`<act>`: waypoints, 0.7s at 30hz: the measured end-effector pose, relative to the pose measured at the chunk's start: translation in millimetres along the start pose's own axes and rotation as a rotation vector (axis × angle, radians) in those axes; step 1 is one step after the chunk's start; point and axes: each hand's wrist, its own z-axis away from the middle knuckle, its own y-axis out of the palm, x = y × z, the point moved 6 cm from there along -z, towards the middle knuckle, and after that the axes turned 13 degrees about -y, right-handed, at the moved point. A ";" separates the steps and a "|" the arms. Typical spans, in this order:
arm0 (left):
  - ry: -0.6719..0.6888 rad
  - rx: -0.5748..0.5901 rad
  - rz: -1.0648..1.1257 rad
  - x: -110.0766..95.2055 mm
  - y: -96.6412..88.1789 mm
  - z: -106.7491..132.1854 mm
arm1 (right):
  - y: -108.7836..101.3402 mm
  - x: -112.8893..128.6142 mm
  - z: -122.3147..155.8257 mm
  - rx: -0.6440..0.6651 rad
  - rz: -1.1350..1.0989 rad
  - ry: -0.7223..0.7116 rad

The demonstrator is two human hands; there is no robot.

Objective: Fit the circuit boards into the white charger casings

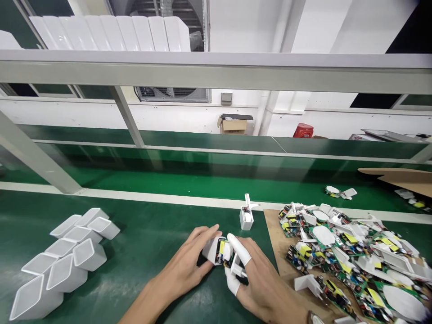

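My left hand (195,257) is closed around a white plastic housing (211,251), its open end turned to the right. With white covers on its thumb and a finger, my right hand (254,272) grips a circuit board (227,253) with yellow-wrapped parts and a white round piece. The board sits partly at the mouth of the housing; how deep it goes is hidden by my fingers. Just beyond my hands stands another white housing (246,220), upright, with a white piece sticking out of its top.
Several open white housings (64,270) stand grouped at the left. On the right, a heap of circuit boards (337,252) lies on a brown cardboard sheet (274,225). A shelf beam (216,76) crosses above the green table (141,229). White housings (111,33) line the shelf.
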 end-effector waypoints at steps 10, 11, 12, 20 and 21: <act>0.031 0.081 0.060 -9.7 12.6 1.3 | 9.2 -4.6 2.7 -0.043 -0.102 0.059; 0.019 0.107 0.073 -9.7 15.2 2.2 | 8.5 -4.7 2.8 -0.063 -0.126 0.073; -0.004 0.128 0.085 -8.7 17.0 3.0 | 7.3 -5.3 3.0 -0.084 -0.155 0.095; -0.241 0.069 0.357 14.4 7.4 0.6 | -2.5 -17.9 3.4 -0.239 -0.122 0.149; -0.266 0.058 0.406 16.3 5.6 0.0 | 1.3 -16.0 2.0 -0.212 -0.135 0.106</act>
